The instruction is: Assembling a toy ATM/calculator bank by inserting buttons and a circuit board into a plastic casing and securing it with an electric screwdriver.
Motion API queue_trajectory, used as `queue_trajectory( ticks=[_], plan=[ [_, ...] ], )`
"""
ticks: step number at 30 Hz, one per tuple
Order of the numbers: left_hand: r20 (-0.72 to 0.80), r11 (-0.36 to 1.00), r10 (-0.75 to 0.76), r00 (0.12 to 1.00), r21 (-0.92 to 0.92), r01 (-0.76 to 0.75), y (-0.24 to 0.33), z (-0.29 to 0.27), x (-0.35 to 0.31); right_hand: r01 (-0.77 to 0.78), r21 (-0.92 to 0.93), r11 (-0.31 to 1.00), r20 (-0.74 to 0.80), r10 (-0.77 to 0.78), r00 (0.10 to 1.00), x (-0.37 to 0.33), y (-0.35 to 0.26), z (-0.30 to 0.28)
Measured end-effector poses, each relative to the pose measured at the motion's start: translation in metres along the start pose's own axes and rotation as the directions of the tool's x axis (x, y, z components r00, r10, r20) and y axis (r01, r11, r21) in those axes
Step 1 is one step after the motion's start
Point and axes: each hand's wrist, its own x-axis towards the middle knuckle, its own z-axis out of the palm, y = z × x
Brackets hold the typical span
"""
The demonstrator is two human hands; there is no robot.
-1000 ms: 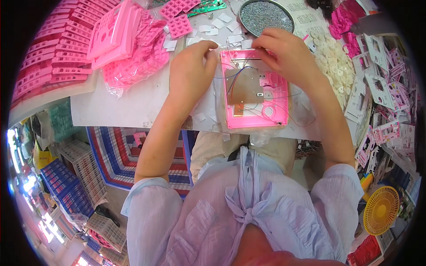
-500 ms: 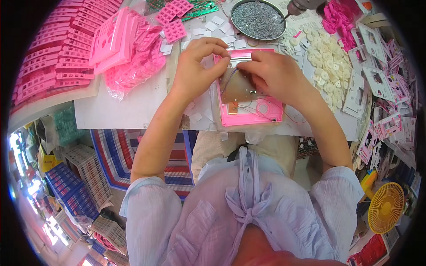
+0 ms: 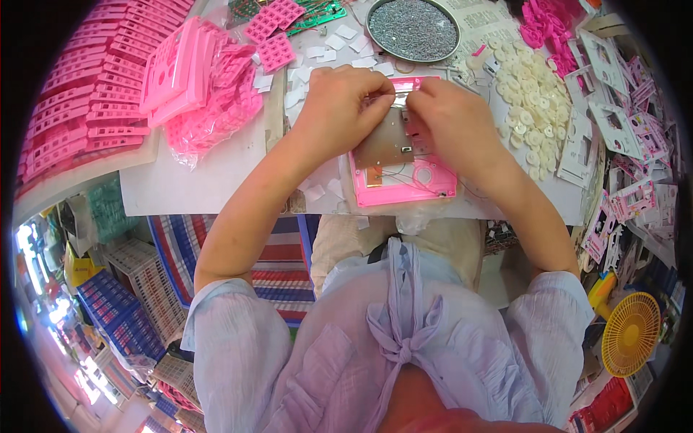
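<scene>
A pink plastic case [image 3: 404,196] lies open side up in front of me near the table edge. Inside it a brown circuit board [image 3: 382,150] covers much of the left part, with thin wires trailing below it. My left hand [image 3: 345,105] is over the case's upper left, its thumb and forefinger pinched together above the board. Beside it my right hand [image 3: 456,119] covers the upper right of the case, fingers curled inward and pressed close. The two sets of fingertips are nearly together. Whatever is between them is hidden or too small to make out.
Beyond the case stands a round tray of small screws [image 3: 413,30]. White plastic discs [image 3: 533,108] are heaped to the right. On the left are bagged pink parts [image 3: 209,119] and stacked pink casings [image 3: 115,86]. White paper squares [image 3: 336,42] lie scattered. A yellow fan [image 3: 631,334] is lower right.
My left hand has shifted right, closer to my right hand. The wires that crossed the board's upper part no longer show. The power driver's tip has left the view at the top.
</scene>
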Motion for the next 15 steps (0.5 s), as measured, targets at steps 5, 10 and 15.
queue_trajectory(
  ticks=[5, 10, 15],
  plan=[
    [-0.007, 0.974, 0.114, 0.993, 0.196, -0.11, -0.002, 0.002, 0.004, 0.008, 0.013, 1.0, 0.153, -0.01, 0.988, -0.008, -0.018, -0.016],
    [0.132, 0.918, 0.243, 0.961, 0.289, -0.271, 0.004, -0.001, 0.016, -0.149, 0.1, 0.984, -0.035, 0.153, 0.988, -0.034, -0.026, -0.007],
    [0.354, 0.77, 0.327, 0.876, 0.438, -0.464, 0.017, 0.0, 0.031, -0.152, 0.075, 0.985, -0.12, 0.161, 0.98, -0.035, -0.031, -0.002]
  ],
)
